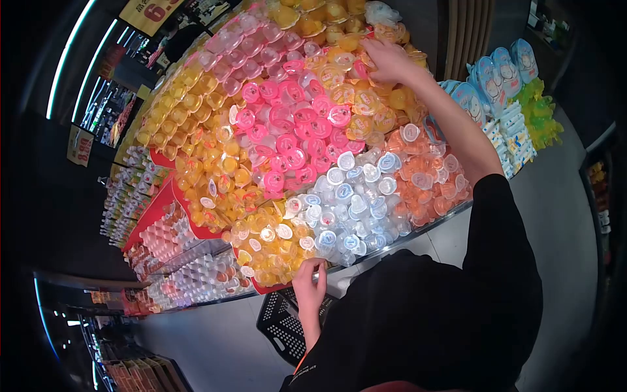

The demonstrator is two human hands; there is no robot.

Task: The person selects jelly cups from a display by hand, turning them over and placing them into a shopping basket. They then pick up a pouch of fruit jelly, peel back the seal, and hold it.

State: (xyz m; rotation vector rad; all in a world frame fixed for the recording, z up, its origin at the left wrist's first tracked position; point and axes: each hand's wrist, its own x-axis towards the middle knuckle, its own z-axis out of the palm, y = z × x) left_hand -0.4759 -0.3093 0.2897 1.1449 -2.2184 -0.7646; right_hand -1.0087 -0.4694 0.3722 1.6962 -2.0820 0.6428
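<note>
My right arm stretches to the back of a heaped display of jelly cups. My right hand [386, 62] is there, palm down, fingers apart and touching orange-yellow jelly cups [353, 42]; its fingertips are partly hidden among them. My left hand [309, 279] is at the display's front edge, beside yellow jelly cups [271, 238] and clear-white ones [346, 209]. Its fingers bend loosely, with a gap to the thumb, and nothing shows in them. Below the left forearm is a black shopping basket [277, 330], its handle not clearly visible. Pink jelly cups [297, 124] fill the middle.
Reddish-orange jelly cups [424, 176] lie at the right front. Blue packs [493, 78] and green packs [539, 114] stand farther right. Red-edged bins [153, 215] adjoin on the left. Price signs [150, 13] hang at the upper left, and wooden slats [464, 39] rise behind.
</note>
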